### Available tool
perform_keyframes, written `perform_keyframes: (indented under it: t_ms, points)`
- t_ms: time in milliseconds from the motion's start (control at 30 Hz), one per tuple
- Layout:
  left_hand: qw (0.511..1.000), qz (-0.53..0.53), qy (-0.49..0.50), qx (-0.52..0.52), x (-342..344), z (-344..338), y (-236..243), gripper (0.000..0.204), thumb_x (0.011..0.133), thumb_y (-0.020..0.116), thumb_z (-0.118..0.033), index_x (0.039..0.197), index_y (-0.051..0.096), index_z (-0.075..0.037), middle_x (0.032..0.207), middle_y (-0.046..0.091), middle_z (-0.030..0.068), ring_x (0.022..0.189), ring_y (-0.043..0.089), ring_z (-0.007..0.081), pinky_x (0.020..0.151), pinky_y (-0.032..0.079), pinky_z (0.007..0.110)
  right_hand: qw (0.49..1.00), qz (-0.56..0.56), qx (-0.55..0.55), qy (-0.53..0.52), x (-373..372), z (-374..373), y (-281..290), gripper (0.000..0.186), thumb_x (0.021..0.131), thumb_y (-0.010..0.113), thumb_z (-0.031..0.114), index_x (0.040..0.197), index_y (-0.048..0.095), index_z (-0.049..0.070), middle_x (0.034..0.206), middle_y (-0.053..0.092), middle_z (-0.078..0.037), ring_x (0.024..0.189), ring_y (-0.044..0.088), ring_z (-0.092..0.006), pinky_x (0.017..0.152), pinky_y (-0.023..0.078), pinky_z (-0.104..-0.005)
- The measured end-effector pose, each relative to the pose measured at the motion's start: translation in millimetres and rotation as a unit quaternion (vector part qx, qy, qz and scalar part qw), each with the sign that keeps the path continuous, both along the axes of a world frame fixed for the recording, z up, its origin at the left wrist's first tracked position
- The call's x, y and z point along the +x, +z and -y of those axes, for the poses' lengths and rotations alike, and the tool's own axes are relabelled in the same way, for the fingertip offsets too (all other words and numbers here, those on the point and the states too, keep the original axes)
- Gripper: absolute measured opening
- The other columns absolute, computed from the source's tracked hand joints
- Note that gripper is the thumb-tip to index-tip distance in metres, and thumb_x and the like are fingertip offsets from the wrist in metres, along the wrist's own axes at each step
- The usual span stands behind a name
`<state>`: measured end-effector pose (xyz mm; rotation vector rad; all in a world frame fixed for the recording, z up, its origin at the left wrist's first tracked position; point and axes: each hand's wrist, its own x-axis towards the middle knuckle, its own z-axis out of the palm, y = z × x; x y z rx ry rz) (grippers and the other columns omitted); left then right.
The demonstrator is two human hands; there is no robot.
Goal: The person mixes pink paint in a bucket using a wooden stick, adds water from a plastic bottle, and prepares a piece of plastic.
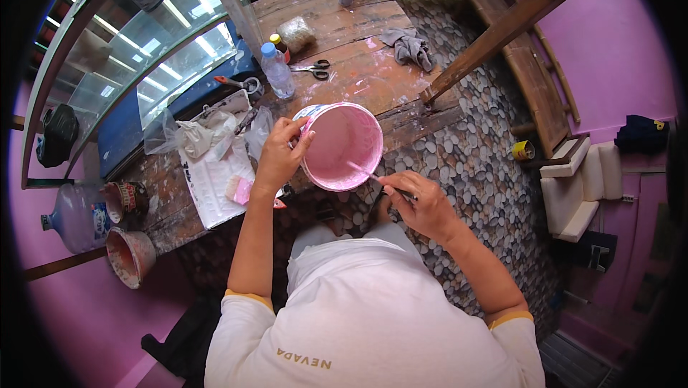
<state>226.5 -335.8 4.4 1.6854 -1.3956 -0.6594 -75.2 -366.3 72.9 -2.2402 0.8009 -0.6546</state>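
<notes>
A person's left hand (281, 150) has its grip clenched on the rim of a pink-coated bucket (342, 146) tilted at the wooden bench's (358, 83) near edge. The right hand (419, 202), at five o'clock from the bucket, grips a thin stick (362, 170) reaching inside. Scissors (315, 69) and a water bottle (276, 71) lie toward eleven o'clock.

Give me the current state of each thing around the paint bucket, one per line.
Pink paint bucket: open, tilted toward the person, inside coated pink.
Left hand: gripping the bucket rim.
Right hand: holding a thin tool, tip inside the bucket.
Water bottle: upright, capped.
Scissors: lying flat on the table, closed.
Grey rag: crumpled on the table.
</notes>
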Motion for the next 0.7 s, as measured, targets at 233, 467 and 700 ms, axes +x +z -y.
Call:
perform_keyframes:
  t_ms: [233,467,700]
  points:
    - [1.000,0.005,0.001,0.002,2,1,2,0.036,0.095,0.074,-0.019,0.124,0.070,0.001,0.094,0.058,0.0085,0.078,0.057,0.0180,0.073,0.050,0.031,0.999,-0.025,-0.022,-0.006,0,-2,-4,0.015,0.096,0.067,0.007,0.111,0.069,0.004,0.100,0.070,-0.013,0.089,0.069,-0.0332,0.078,0.057,-0.0400]
    - [1.000,0.020,-0.008,-0.006,1,3,2,0.033,0.096,0.073,-0.020,0.123,0.071,-0.003,0.094,0.058,0.0088,0.078,0.058,0.0183,0.073,0.050,0.032,0.998,-0.027,-0.048,-0.030,0,-2,-4,0.016,0.095,0.067,0.007,0.110,0.069,0.002,0.102,0.071,-0.013,0.093,0.070,-0.0335,0.080,0.058,-0.0390]
    - [0.999,0.012,-0.040,0.020,-1,11,11,0.034,0.096,0.073,-0.020,0.125,0.070,-0.003,0.091,0.056,0.0059,0.078,0.055,0.0168,0.073,0.047,0.031,0.996,0.017,-0.074,-0.056,3,0,-3,0.019,0.094,0.069,0.006,0.112,0.070,0.003,0.103,0.072,-0.014,0.095,0.070,-0.0308,0.081,0.058,-0.0379]
